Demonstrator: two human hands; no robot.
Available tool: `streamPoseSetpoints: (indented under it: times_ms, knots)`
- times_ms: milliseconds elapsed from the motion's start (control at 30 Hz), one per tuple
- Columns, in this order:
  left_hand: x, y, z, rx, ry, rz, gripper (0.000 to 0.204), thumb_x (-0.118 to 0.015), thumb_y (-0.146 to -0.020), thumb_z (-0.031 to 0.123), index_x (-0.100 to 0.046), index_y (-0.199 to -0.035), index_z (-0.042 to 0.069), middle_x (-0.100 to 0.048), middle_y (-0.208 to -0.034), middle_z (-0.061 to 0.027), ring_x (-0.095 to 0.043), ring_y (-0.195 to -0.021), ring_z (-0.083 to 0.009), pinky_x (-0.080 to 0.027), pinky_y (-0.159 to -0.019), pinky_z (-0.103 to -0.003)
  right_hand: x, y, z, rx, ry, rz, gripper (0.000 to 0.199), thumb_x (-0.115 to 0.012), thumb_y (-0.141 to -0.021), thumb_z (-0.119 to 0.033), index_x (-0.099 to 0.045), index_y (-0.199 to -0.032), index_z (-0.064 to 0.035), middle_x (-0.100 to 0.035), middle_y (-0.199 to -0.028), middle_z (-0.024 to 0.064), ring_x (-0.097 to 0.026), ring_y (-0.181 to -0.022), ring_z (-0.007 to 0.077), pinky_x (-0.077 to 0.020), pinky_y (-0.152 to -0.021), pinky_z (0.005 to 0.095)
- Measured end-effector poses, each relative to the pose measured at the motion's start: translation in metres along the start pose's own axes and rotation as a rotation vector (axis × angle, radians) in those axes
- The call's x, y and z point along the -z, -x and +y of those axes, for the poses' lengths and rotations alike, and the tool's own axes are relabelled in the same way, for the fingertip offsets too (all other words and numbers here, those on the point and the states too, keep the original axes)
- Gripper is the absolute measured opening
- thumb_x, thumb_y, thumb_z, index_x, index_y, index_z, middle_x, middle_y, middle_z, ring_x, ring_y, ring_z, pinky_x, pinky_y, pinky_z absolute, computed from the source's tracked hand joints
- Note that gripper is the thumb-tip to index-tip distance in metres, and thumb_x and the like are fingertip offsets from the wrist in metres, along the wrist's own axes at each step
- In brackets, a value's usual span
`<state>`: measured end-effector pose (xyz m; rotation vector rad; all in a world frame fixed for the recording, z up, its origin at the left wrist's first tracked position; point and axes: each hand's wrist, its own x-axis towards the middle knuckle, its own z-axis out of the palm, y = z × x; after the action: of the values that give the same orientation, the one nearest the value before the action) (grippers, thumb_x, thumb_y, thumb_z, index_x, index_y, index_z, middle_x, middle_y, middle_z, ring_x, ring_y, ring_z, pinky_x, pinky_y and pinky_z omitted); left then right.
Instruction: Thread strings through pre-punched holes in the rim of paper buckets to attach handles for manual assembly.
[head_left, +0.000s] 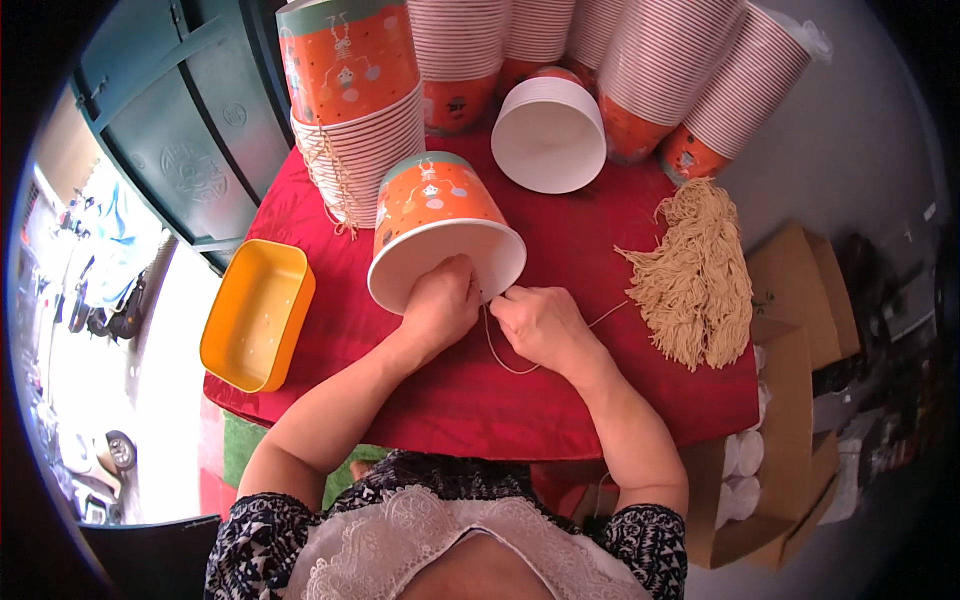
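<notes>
My left hand (pixel 440 305) is curled over the rim of an orange-and-white printed paper bucket (pixel 440 225) lying on its side, fingers tucked at the open mouth and steadying it. My right hand (pixel 540 322), touching the left, pinches a thin beige length of string (pixel 497 352) between pressed fingertips right at the rim; the string loops down onto the red tablecloth (pixel 600 400). I judge the bucket light and easily dented, best held at its stiffer rolled rim, and the string limp and slippery, needing a fingertip pinch. To my left sits an empty yellow rectangular plastic tray (pixel 255 315). To my right lies a bundle of cut beige strings (pixel 700 275). Farther back, a white bucket (pixel 548 135) lies open-mouthed, and tall stacks of nested paper buckets (pixel 360 130) line the table's far edge.
</notes>
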<state>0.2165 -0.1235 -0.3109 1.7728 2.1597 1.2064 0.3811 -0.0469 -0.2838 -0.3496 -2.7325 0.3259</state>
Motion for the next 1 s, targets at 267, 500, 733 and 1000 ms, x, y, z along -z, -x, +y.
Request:
streamPoseSetpoints:
  times_ms: [267,500,733,1000]
  knots:
    - [0.011,-0.007,0.000,0.001,-0.008,-0.041,0.012,-0.061,-0.080,0.008,-0.060,-0.078,-0.004,-0.064,-0.078,-0.0237,-0.064,-0.075,-0.0416,-0.052,-0.067,-0.047,-0.003,-0.005,0.001,0.121,0.053,0.233,0.005,-0.061,-0.074,0.000,-0.059,-0.069,0.0009,-0.058,-0.102,0.0134,-0.062,-0.092,0.0290,-0.0565,-0.067,0.0386]
    - [0.012,-0.008,0.002,0.247,0.479,-0.194,0.017,-0.062,-0.083,0.014,-0.064,-0.086,-0.003,-0.063,-0.073,-0.0092,-0.059,-0.065,-0.0171,-0.048,-0.060,-0.032,-0.006,-0.006,0.009,0.121,-0.024,0.227,0.005,-0.062,-0.075,0.000,-0.061,-0.071,0.0027,-0.059,-0.104,0.0155,-0.062,-0.095,0.0318,-0.0563,-0.072,0.0395]
    - [0.009,-0.011,0.005,0.239,0.427,-0.187,0.019,-0.060,-0.085,0.013,-0.065,-0.082,-0.005,-0.067,-0.074,-0.0168,-0.064,-0.065,-0.0261,-0.051,-0.063,-0.038,-0.008,-0.008,0.012,0.102,-0.079,0.210,0.002,-0.061,-0.075,0.002,-0.061,-0.074,0.0036,-0.059,-0.106,0.0163,-0.061,-0.098,0.0332,-0.0550,-0.077,0.0409]
    - [0.004,-0.010,0.005,-0.016,0.136,-0.175,0.013,-0.061,-0.078,0.007,-0.067,-0.081,-0.004,-0.066,-0.079,-0.0233,-0.066,-0.075,-0.0375,-0.052,-0.070,-0.043,-0.012,-0.003,0.016,0.028,-0.080,0.190,0.004,-0.060,-0.076,0.002,-0.062,-0.080,0.0018,-0.059,-0.104,0.0151,-0.062,-0.089,0.0329,-0.0538,-0.071,0.0433]
